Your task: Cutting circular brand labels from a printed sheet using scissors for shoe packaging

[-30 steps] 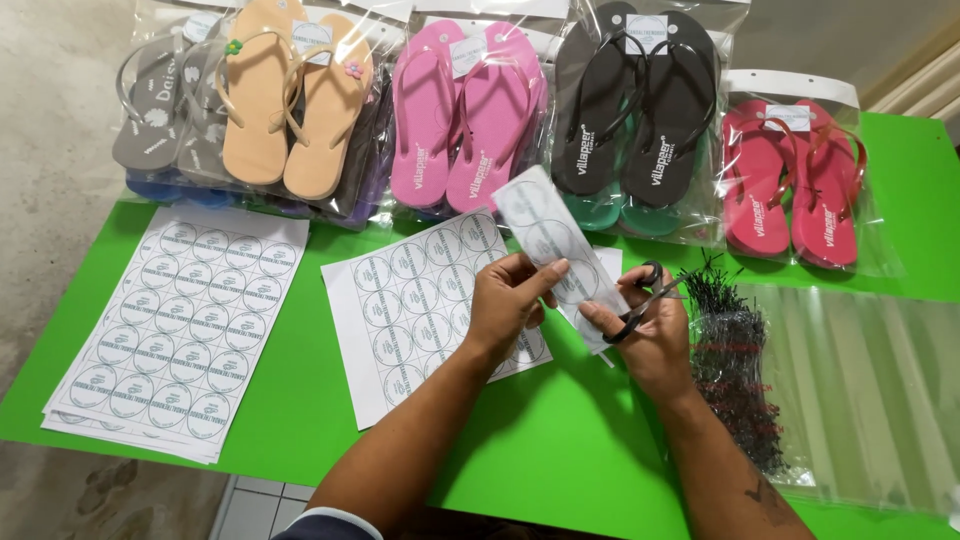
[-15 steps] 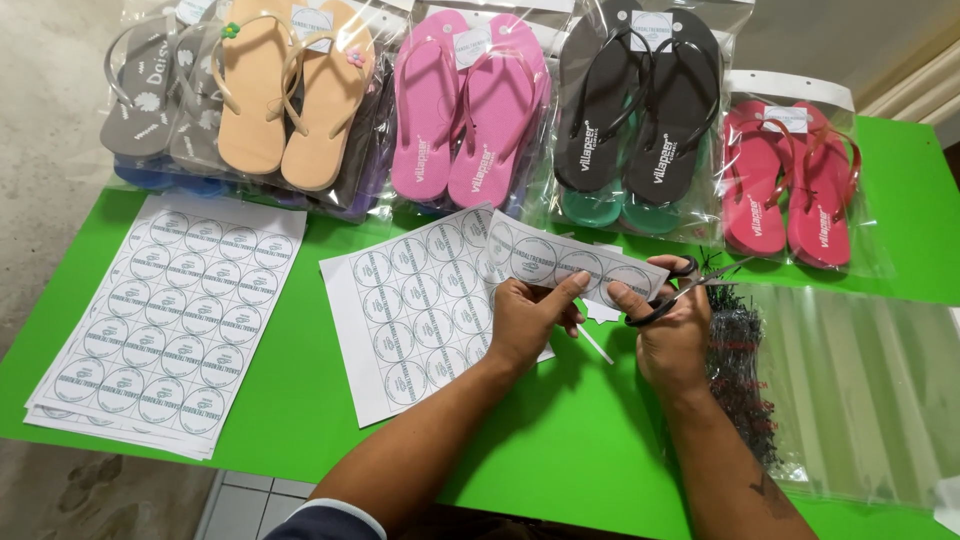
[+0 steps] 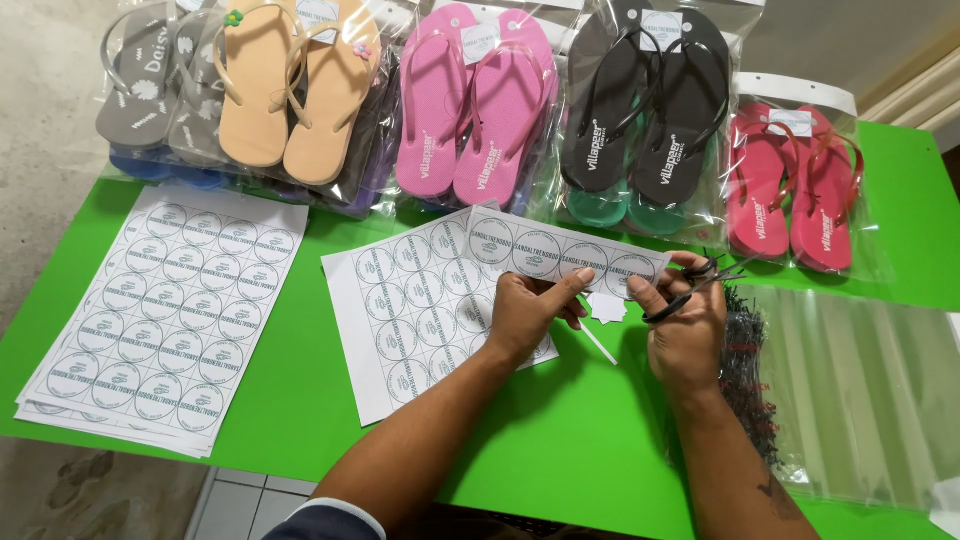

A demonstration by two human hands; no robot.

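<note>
Strip [image 3: 565, 257] of round paper labels sits above the middle of the green table [image 3: 560, 440], running left to right, with its left part overlapping the far right corner of a partly cut label sheet [image 3: 410, 310]. Left hand [image 3: 525, 310] pinches the near edge of the strip between thumb and curled fingers, at about mid-length. Right hand [image 3: 688, 335] is closed around black scissors [image 3: 690, 290], thumb and fingers through the handle loops; the blades lie at the right end of the strip, slightly parted. A small cut paper piece [image 3: 605, 307] and a thin paper sliver [image 3: 597, 343] lie on the table between the two hands.

A stack of uncut label sheets [image 3: 165, 315] lies near the left edge of the table. Along the far edge stand bagged flip-flops: grey [image 3: 150, 85], tan [image 3: 290, 90], pink [image 3: 470, 110], black [image 3: 650, 110] and red [image 3: 795, 185]. Clear plastic bags [image 3: 860, 385] lie at the right, with a bundle of dark ties [image 3: 745, 370] just beside the right wrist.
</note>
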